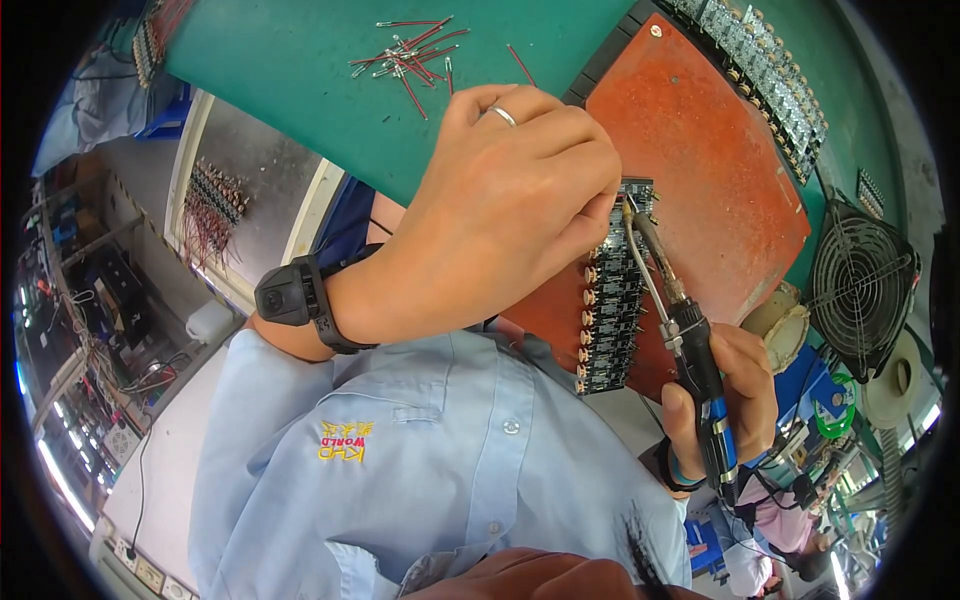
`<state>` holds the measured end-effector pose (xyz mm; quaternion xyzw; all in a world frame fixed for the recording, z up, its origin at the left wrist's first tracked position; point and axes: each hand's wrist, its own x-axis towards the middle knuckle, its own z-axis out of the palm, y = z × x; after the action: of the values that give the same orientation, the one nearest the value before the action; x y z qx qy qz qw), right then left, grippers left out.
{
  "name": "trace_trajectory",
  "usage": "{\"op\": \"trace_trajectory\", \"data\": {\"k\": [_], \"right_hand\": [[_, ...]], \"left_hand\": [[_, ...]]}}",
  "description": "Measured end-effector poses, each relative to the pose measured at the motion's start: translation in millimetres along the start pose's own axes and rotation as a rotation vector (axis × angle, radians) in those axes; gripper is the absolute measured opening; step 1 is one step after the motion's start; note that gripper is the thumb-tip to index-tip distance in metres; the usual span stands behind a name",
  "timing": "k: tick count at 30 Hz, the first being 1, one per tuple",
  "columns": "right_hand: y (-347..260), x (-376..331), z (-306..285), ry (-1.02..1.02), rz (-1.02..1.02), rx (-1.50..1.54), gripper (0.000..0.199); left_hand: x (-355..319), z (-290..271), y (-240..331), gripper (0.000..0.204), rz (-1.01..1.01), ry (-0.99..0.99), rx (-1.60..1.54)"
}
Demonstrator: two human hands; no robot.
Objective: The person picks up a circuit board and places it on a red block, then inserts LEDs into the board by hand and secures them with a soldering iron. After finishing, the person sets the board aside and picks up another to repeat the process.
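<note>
Where the wearer's light-blue buttoned shirt [440,480] fills the nearest space, the two bare hands are apart. The right hand [745,390] is wrapped around a black-and-blue pen-shaped soldering iron [690,345], with a thin metal tube [648,277] alongside its shaft. The left hand [530,180], wearing a silver ring [503,116] and a black strapped wrist device [290,290], curls beside the iron's tip; its fingertips are hidden, so I cannot tell whether they grip anything. Below both lies a long black strip of circuit boards [612,310] edged with copper-coloured round parts, the iron's tip at its upper end. That strip rests on a worn orange-red mat [700,130] on a green counter [290,60]. Farther off, short red wires [405,55] lie scattered beyond the left hand, a row of silvery board assemblies [770,75] lines the mat's far side, and a black round-grilled fan [858,280] stands to the right.
</note>
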<state>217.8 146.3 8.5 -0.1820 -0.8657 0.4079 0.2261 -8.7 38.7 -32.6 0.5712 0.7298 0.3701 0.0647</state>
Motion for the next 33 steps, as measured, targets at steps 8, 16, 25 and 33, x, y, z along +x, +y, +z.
{"op": "trace_trajectory", "data": {"k": [8, 16, 25, 33], "right_hand": [[2, -8, -1, 0.117, -0.025, 0.052, 0.050], [5, -11, 2, 0.146, 0.001, 0.072, 0.047], [5, -7, 6, 0.103, 0.032, 0.036, 0.045], [-1, 0, 0, 0.016, 0.017, -0.001, 0.049]], "left_hand": [[0, -2, 2, 0.009, -0.012, -0.004, 0.001], [-1, -1, 0, 0.009, 0.003, -0.003, -0.009], [-1, -1, -1, 0.009, -0.009, -0.014, 0.001], [0, -2, 0, 0.009, -0.014, -0.018, 0.000]]}}
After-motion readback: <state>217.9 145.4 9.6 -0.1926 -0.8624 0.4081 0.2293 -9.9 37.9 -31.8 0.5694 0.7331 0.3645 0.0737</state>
